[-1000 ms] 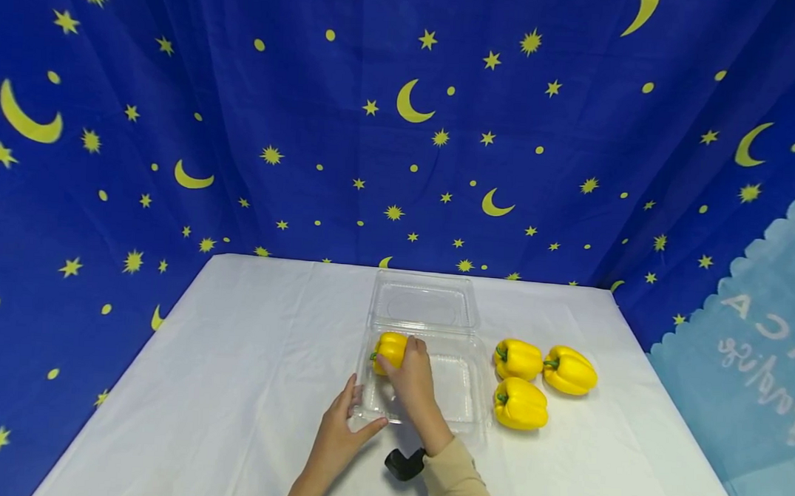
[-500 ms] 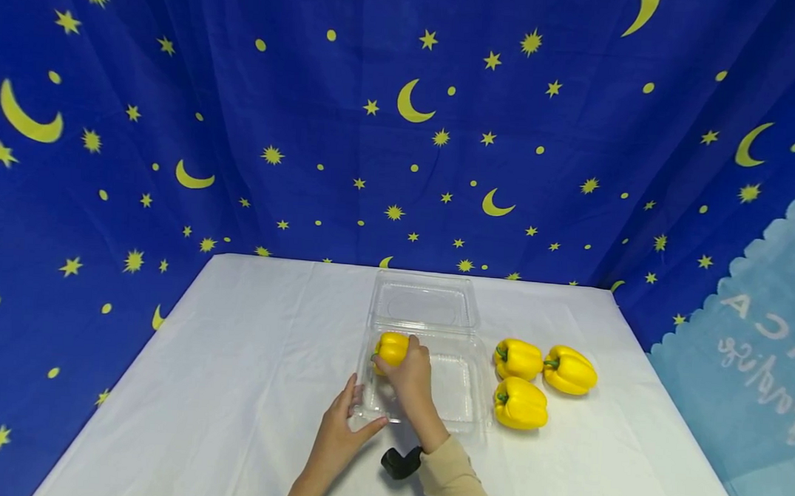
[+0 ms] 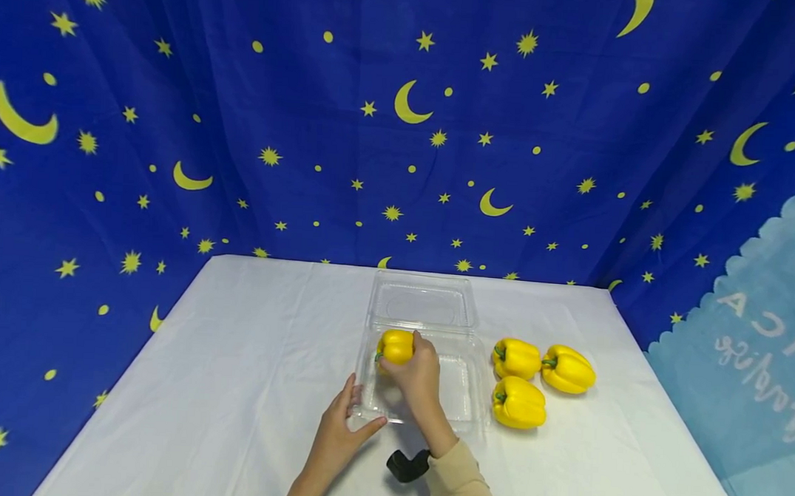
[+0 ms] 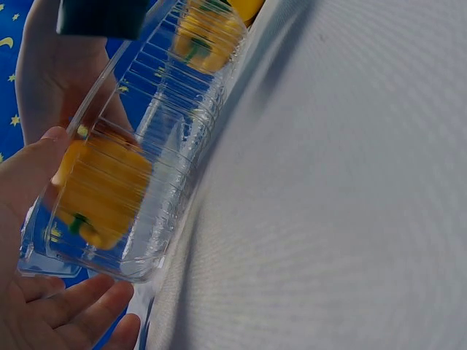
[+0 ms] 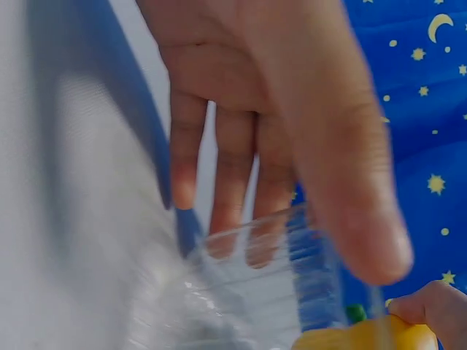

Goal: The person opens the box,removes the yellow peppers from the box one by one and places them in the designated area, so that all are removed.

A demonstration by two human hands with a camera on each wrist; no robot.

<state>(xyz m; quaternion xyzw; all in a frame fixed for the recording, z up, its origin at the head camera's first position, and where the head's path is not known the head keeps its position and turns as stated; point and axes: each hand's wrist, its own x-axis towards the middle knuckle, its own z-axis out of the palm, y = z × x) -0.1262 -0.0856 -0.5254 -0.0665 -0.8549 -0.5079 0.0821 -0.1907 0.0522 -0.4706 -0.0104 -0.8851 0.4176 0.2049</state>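
Note:
A yellow bell pepper (image 3: 395, 346) lies in the far left part of a clear plastic clamshell container (image 3: 455, 421), its green stem facing left. My right hand (image 3: 421, 375) grips it from the right, thumb at the near side. Part of the pepper is hidden by that hand. My left hand (image 3: 339, 430) rests at the container's near left corner, thumb along the front edge and fingers spread by the left wall. Through the clear wall, the left wrist view shows the pepper (image 4: 106, 193) and several fingers of the left hand (image 4: 80, 306).
The hinged lid (image 3: 423, 302) lies folded back behind the container. Right of it, three more yellow bell peppers (image 3: 520, 403) sit grouped on the white tablecloth (image 3: 266, 361). A black curved piece (image 3: 406, 465) shows below the right wrist. A starry blue curtain (image 3: 441, 168) closes off the back.
The right hand and the bell pepper it grips have shifted slightly to the right inside the container. The left hand has stayed at the near left corner.

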